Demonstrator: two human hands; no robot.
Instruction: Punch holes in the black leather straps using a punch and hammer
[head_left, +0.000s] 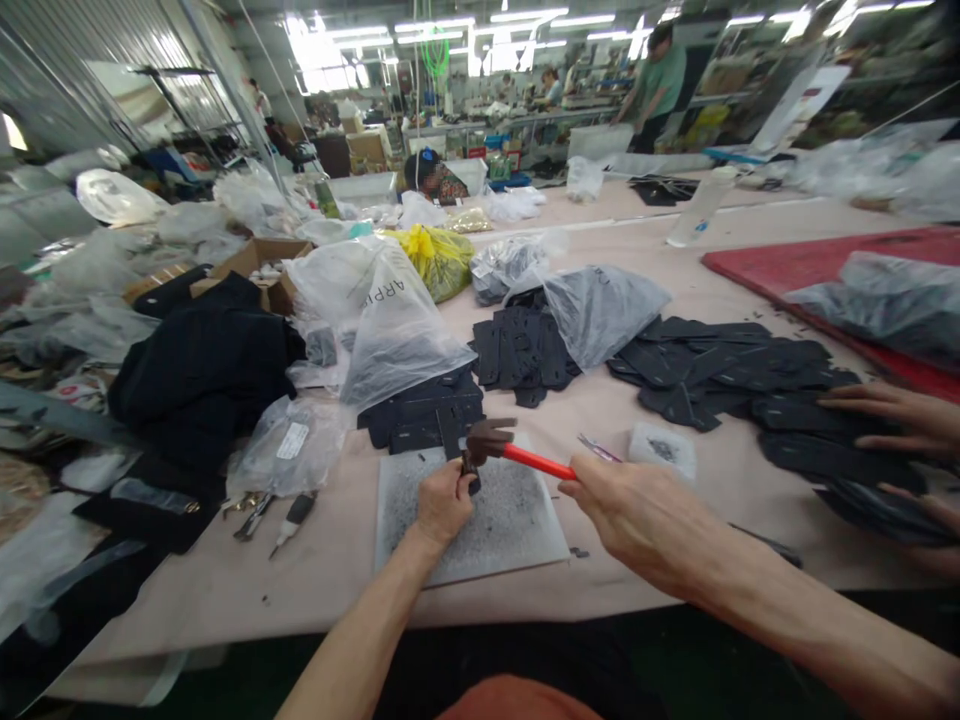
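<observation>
Pinkish tabletop (322, 572), workshop lights (529, 15), right hand (630, 510) tight round hammer (538, 461), left hand (441, 502) round tool (469, 468)

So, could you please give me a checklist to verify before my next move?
1. Hammer gripped by its red handle in the right hand: ok.
2. Left hand well away from the hammer head: not ok, close beside it.
3. Dark item in the left hand upright: cannot tell, partly hidden.
4. Pale board free of dark bits: not ok, many scattered.
5. Other person's hands apart from the hammer: ok, at far right.
</observation>
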